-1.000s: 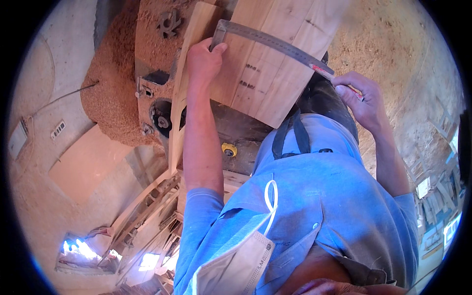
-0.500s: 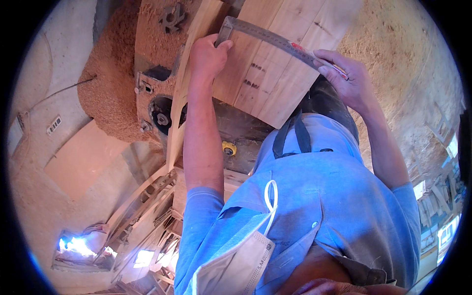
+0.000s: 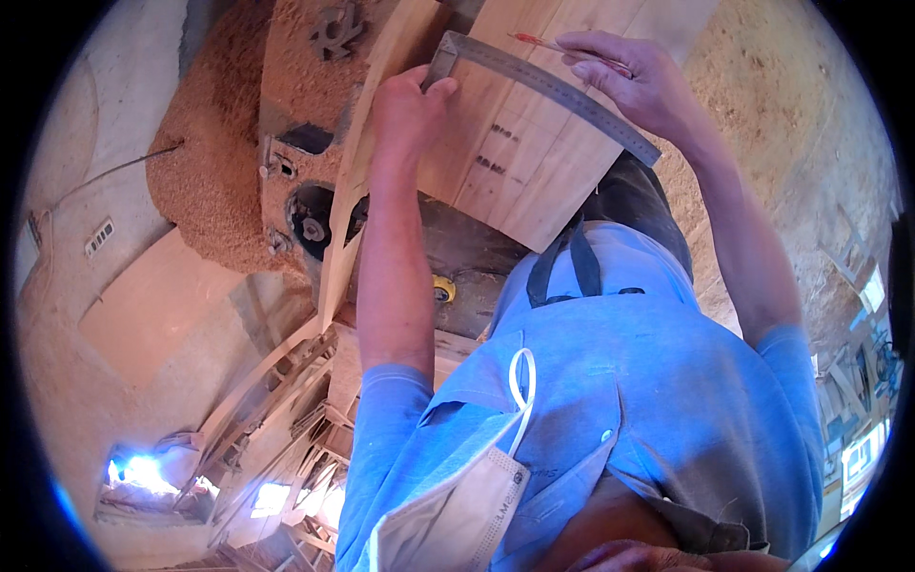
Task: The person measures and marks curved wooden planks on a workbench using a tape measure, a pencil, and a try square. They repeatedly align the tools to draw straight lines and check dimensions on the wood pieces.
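A metal try square (image 3: 548, 84) lies across a wide pale board (image 3: 519, 195) that carries several dark marks. My left hand (image 3: 410, 112) is closed around the short stock of the square, at the board's left side. The blade stretches right and passes over the board's right edge. Beyond the blade, my right hand (image 3: 637, 84) pinches a red pencil (image 3: 536, 41), whose tip points left over the board's far part. From this angle I cannot tell whether the tip touches the wood.
A long wooden strip (image 3: 345, 205) runs along the board's left. Left of it stands a sawdust-covered machine with a dark round part (image 3: 311, 227). A yellow tape measure (image 3: 443, 289) lies below the board. Sawdust (image 3: 205, 172) is heaped at left; wood strips (image 3: 257, 405) lie lower left.
My right hand has moved off the blade's right end, up and left to the blade's far side, with the pencil now pointing left. My left hand still holds the stock.
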Available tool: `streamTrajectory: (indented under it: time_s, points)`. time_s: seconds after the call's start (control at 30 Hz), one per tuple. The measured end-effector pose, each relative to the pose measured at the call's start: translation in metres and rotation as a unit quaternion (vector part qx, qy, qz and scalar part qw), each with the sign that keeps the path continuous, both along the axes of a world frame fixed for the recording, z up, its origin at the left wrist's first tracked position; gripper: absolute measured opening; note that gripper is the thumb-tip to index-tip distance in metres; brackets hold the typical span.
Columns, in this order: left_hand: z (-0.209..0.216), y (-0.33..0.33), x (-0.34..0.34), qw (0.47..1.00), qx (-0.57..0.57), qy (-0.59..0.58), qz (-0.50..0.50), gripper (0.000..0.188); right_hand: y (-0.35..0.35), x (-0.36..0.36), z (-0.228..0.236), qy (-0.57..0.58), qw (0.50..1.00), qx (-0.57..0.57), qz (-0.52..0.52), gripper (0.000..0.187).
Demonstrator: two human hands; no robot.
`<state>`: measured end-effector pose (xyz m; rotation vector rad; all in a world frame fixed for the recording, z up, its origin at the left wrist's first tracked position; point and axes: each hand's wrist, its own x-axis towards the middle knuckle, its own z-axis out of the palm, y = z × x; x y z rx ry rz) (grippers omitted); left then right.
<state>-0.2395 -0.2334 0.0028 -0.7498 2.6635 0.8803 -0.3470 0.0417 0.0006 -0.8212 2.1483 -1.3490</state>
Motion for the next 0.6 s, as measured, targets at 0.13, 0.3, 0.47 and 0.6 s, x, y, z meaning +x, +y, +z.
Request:
streamTrajectory:
  time_s: [0.13,0.3,0.47,0.6]
  points:
    - [-0.002,0.000,0.001,1.000,0.009,0.001,0.011,0.030,-0.014,-0.007,0.000,0.014,1.000,0.023,0.014,0.031]
    - [-0.006,-0.002,0.004,0.998,0.046,-0.004,0.034,0.031,-0.036,-0.014,-0.008,0.026,0.999,-0.031,0.029,0.033]
    - [-0.004,0.000,0.002,1.000,0.015,0.002,0.014,0.035,-0.059,-0.027,0.008,0.029,0.994,0.047,0.091,0.036]
    - [-0.001,0.008,-0.001,1.000,-0.012,0.014,0.020,0.030,-0.043,-0.022,0.001,0.125,0.989,0.040,0.075,0.031]
